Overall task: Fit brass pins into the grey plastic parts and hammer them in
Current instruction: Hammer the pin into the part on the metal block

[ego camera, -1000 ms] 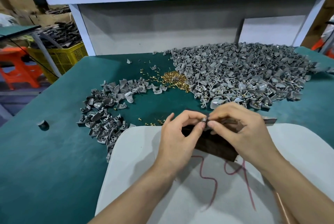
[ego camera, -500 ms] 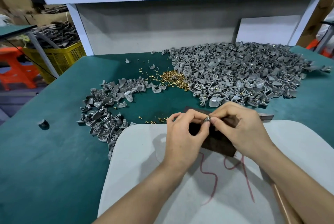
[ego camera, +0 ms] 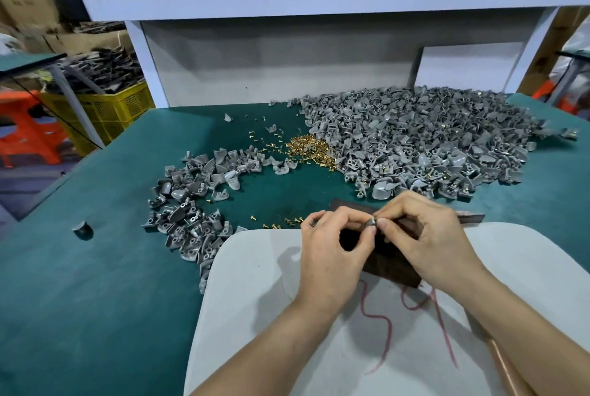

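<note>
Grey plastic part (ego camera: 371,222), mostly hidden, in tight fingertip grip of left hand (ego camera: 332,256) and right hand (ego camera: 431,237).

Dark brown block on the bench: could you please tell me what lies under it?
The dark brown block lies on the white board, its far end over the green table. The left hand and right hand cover its middle; anything beneath it is hidden.

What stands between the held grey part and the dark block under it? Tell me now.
Nothing visible does. The left hand and right hand pinch the grey part over the dark block; only their own fingertips surround it. The block's top, where it shows, looks bare.
</note>
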The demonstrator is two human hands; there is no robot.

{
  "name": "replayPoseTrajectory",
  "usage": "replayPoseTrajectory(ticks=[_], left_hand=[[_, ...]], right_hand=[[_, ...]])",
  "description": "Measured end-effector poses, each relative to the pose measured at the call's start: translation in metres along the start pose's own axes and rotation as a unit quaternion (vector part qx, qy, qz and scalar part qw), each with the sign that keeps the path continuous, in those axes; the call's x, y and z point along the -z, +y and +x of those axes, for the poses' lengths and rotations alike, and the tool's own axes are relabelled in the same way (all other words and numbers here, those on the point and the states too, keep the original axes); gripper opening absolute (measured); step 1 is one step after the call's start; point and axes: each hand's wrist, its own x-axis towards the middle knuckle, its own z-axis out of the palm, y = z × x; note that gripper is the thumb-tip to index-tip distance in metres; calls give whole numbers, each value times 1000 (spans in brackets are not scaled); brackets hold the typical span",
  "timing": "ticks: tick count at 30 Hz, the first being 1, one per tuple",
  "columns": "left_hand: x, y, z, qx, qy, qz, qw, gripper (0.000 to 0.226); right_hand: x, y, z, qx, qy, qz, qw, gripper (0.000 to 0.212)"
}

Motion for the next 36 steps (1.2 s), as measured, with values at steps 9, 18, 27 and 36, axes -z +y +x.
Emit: replayPoseTrajectory(ticks=[9, 18, 27, 36], left_hand=[[1, 0, 0, 1, -15, 9, 1000, 6], [9, 0, 4, 108, -22, -180, 978, 24], [11, -3, 5, 123, -62, -170, 976, 8], [12, -7, 6, 115, -66, -150, 980, 12]], right_hand=[[1, -4, 2, 0, -21, 21, 1000, 18], [12, -7, 2, -51, -49, 185, 980, 21], [12, -4, 2, -62, -67, 180, 979, 19], [7, -11, 0, -53, -68, 144, 986, 19]])
